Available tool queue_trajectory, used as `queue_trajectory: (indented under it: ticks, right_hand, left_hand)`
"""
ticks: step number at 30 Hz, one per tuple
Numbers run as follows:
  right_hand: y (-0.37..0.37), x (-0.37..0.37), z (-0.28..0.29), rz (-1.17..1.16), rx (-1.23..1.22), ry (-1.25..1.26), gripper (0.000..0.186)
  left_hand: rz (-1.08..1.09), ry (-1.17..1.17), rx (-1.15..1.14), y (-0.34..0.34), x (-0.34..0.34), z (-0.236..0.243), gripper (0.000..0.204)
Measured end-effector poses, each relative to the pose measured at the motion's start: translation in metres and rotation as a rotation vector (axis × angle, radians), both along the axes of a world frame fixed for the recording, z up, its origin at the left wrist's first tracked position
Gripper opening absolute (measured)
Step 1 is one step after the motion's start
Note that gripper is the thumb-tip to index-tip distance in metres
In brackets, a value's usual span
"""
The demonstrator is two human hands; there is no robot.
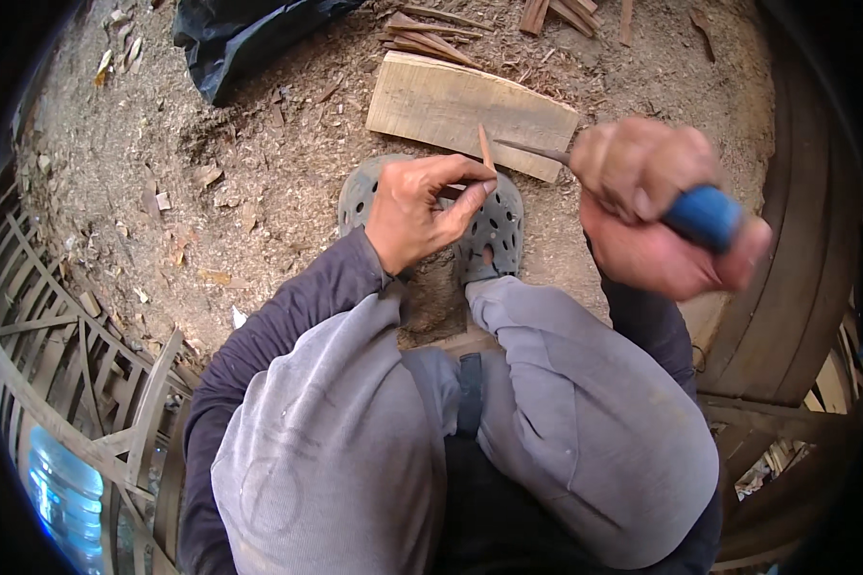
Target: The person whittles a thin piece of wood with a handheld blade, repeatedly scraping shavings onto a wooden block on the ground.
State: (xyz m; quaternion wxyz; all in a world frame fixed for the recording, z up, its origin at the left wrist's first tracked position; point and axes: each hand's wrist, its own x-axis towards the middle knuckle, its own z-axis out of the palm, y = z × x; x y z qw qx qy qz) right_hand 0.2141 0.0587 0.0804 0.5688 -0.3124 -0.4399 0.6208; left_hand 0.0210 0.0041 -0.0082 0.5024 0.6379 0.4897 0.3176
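My left hand (419,209) pinches a short reddish wooden stick (485,146) between thumb and fingertips, its slim end pointing away from me. In my right hand (642,192), slightly blurred, a knife (705,218) is gripped by its blue handle. The thin dark blade points left, its tip close to the stick with a small gap between them. Beneath both tips lies a flat pale wooden board (455,101), slanted on the ground just beyond my shoes. Both hands hover above the board's near edge and the shoes.
Split reddish sticks (431,43) lie past the board, with more wood pieces (566,14) at the far right. A black plastic sheet (240,43) is at the far left. Slatted wood (48,316) borders the left, and planks (786,230) the right. Grey perforated clogs (494,225) are below.
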Motion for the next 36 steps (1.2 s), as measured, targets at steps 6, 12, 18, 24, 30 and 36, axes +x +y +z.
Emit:
queue_trajectory:
  ticks: [6,12,18,24,30,36]
  right_hand:
    - [-0.019,-0.010,-0.004,0.029,-0.032,-0.122,0.066]
    - [-0.009,-0.003,0.015,0.133,0.220,0.123,0.074]
    - [-0.004,-0.001,0.007,0.047,0.161,0.179,0.071]
    - [-0.009,-0.009,-0.014,-0.019,0.002,-0.128,0.066]
    - [-0.012,-0.017,-0.016,0.014,0.008,-0.237,0.068]
    - [-0.012,-0.004,-0.004,0.051,0.115,0.102,0.075]
  left_hand:
    - [-0.002,-0.033,0.019,-0.002,0.010,-0.001,0.007]
    - [0.038,-0.094,-0.003,-0.013,0.017,-0.010,0.006]
    - [0.137,-0.082,-0.053,-0.009,0.020,-0.006,0.010]
    - [0.142,-0.074,-0.101,-0.007,0.021,-0.010,0.014]
    - [0.162,-0.055,-0.070,-0.005,0.021,-0.001,0.013]
    - [0.211,-0.143,-0.110,-0.004,0.026,-0.002,0.011]
